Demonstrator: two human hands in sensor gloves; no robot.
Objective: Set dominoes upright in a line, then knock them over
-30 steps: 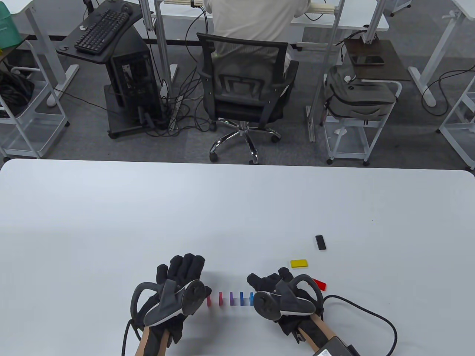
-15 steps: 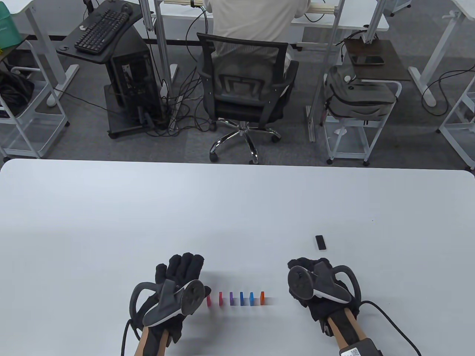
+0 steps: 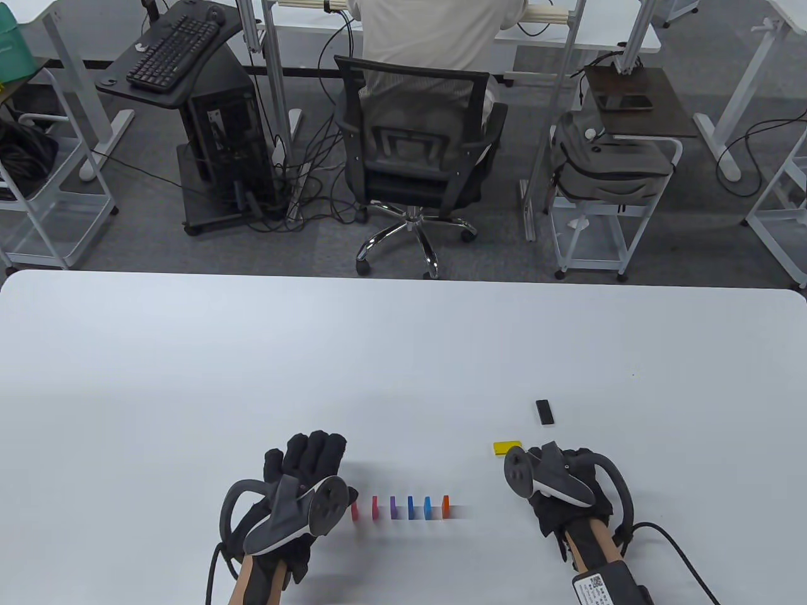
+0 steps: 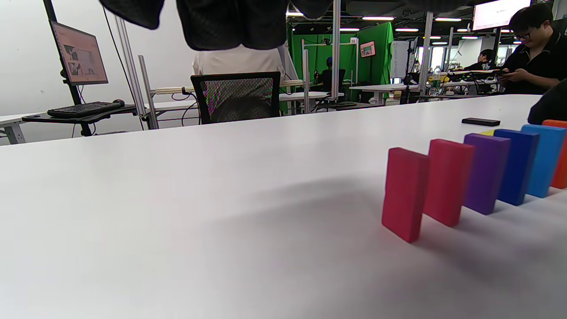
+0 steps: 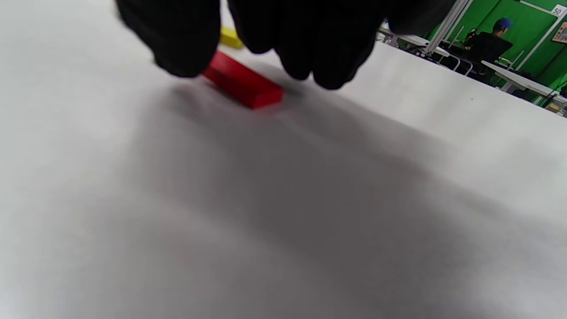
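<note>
Low in the middle of the table view, six upright plastic dominoes (image 3: 400, 507) stand in a row on the white table (image 3: 403, 353), from pink to orange. At the row's left end the left hand (image 3: 302, 488) rests with straight fingers, holding nothing. Lower right, the right hand (image 3: 558, 482) hovers over a flat red domino (image 5: 243, 82); whether it grips cannot be told. A flat yellow domino (image 3: 502, 447) lies beside it.

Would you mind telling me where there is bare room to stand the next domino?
Bare table continues the row between the orange domino and the right hand. Everything beyond the row toward the far edge is bare. It is crowded left of the pink domino, where the left hand rests.
</note>
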